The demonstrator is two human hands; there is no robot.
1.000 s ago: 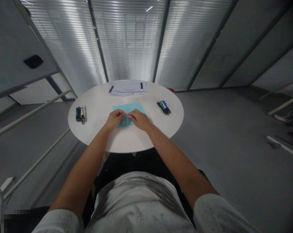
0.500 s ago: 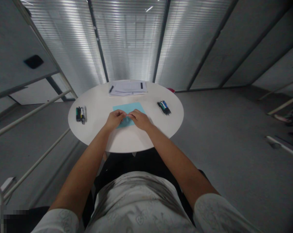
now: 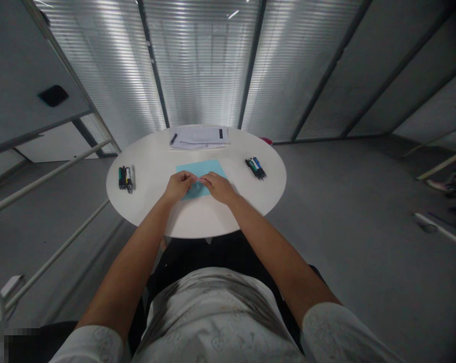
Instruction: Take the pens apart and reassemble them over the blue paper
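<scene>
Above a light blue sheet on the round white table, both hands meet fingertip to fingertip. My left hand is closed in a pinch. Facing it, my right hand pinches from the other side. Between the fingertips shows a small, thin pinkish thing, too small to name. The hands cover part of the blue sheet, and its far edge and corners stay visible.
Several pens lie to the right on the table, several markers to the left. Stacked papers with a dark pen-like item lie at the back. A metal rail frame stands left of the table.
</scene>
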